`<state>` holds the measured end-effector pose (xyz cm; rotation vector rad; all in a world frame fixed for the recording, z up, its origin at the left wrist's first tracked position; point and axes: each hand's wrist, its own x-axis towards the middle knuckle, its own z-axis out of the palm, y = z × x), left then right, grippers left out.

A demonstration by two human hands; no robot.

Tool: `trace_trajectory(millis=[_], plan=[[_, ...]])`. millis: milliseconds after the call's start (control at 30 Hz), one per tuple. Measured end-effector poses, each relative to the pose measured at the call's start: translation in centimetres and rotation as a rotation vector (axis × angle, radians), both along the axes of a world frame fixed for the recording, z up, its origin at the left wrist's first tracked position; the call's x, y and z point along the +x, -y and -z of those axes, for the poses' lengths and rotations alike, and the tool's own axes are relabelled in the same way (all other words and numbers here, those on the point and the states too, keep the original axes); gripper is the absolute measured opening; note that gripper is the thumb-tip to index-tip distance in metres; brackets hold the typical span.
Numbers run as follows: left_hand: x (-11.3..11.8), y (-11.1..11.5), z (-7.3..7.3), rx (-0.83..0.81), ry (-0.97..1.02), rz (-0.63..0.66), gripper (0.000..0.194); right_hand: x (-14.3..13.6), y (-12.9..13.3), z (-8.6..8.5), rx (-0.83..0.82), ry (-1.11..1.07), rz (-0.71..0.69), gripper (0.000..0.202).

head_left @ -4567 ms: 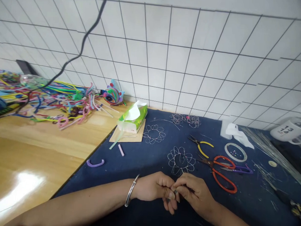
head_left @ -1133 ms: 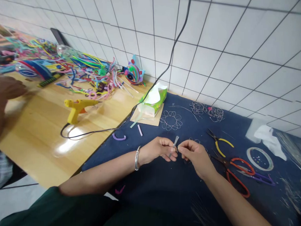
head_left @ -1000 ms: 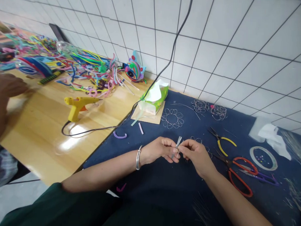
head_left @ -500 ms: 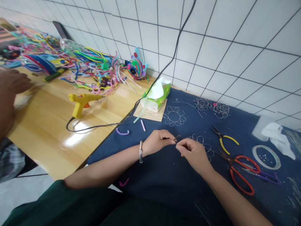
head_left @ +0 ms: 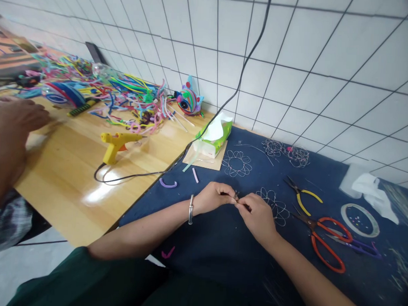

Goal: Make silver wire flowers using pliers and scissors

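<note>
My left hand (head_left: 215, 199), with a silver bangle at the wrist, pinches a small, dark, thin piece that looks like bent wire (head_left: 236, 195). Thumb and fingertips of my right hand (head_left: 258, 218) are closed at the same spot, meeting the left fingertips; what they grip is mostly hidden. Partly behind my right hand lies a flower-shaped wire loop (head_left: 279, 211) on the dark blue cloth (head_left: 207, 242). Another wire flower (head_left: 237, 157) rests flat beyond my hands.
Yellow-handled pliers (head_left: 305, 196), red-handled scissors (head_left: 328, 244), purple scissors (head_left: 364, 248) and a ring-shaped dish (head_left: 375, 226) lie right. Tissues (head_left: 216, 138) stand behind. Left are a yellow glue gun (head_left: 115, 145) with its cord, colourful pipe cleaners (head_left: 139, 97) and another person's hand (head_left: 21, 115).
My right fingertips have come in against the left ones, closing the small gap around the dark piece. The view has tilted slightly, shifting everything a little downward.
</note>
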<state>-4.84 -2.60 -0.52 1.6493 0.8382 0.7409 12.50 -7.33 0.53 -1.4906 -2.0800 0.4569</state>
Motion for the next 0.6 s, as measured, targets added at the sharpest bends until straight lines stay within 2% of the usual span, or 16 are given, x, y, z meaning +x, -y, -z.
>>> trace_trajectory(millis=[233, 600], plan=[[0.2, 0.5, -0.2, 0.176, -0.135, 0.02, 0.011, -0.2, 0.6, 0.7, 0.048, 0.071, -0.006, 0.018], [0.4, 1.2, -0.3, 0.136, -0.048, -0.054, 0.014, -0.1, 0.9, 0.3, 0.087, 0.0, -0.002, 0.018]])
